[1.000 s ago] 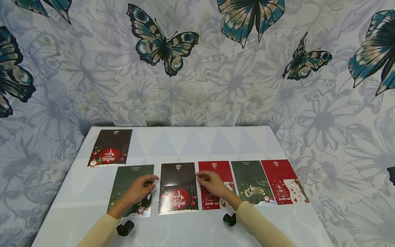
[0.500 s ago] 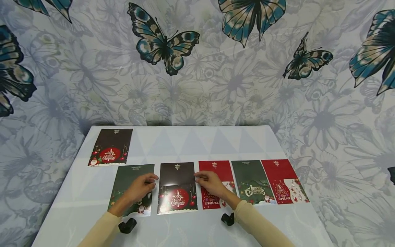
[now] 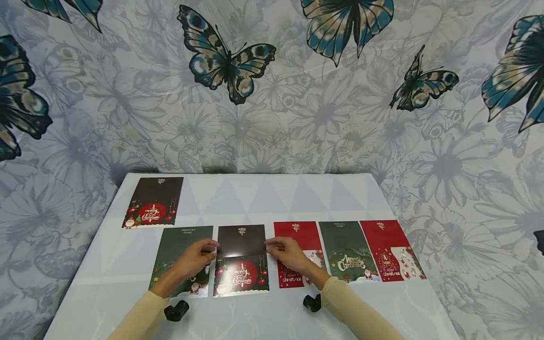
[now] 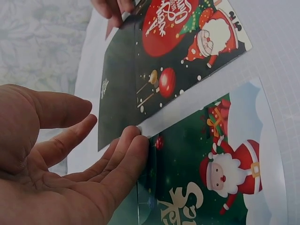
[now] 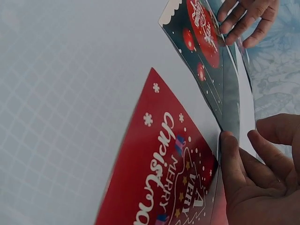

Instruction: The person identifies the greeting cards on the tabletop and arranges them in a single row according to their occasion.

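Observation:
A dark Christmas card with a red circle lies face up between my two hands. At its right edge, the fingertips of my right hand touch the card, fingers fairly straight; the right wrist view shows the thumb apart from them. My left hand rests over a green Christmas card, its fingertips close to the dark card's left edge and its thumb lifted away. Under my right hand lies a red Christmas card, partly covered by the hand.
Further right in the row are another green card and another red card. A second dark card lies at the table's back left. The pale table ends at a flowered, butterfly-patterned backdrop.
The dark card between my hands has slid a little to the left, toward the green card. My right hand has moved left along with it, while my left hand has stayed almost still.

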### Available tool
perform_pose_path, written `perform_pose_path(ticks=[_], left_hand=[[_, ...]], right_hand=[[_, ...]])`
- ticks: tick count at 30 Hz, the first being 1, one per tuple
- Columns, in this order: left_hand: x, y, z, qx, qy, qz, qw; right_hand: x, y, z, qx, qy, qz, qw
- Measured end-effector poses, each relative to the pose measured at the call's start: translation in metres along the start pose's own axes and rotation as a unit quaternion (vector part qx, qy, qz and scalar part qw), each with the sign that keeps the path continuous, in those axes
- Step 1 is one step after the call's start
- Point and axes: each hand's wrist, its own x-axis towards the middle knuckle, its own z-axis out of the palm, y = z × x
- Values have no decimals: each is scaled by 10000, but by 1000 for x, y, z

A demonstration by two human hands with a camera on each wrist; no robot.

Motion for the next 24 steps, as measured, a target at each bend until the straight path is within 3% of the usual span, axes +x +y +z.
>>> perform_pose_path(ticks=[20, 24], left_hand=[[4, 4, 7, -154, -49, -212, 9996], [4, 5, 7, -163, -30, -291, 9994]], right_hand=[[-2, 1, 7, 45, 148, -73, 9999], [-3, 1, 6, 249, 159, -92, 9995]])
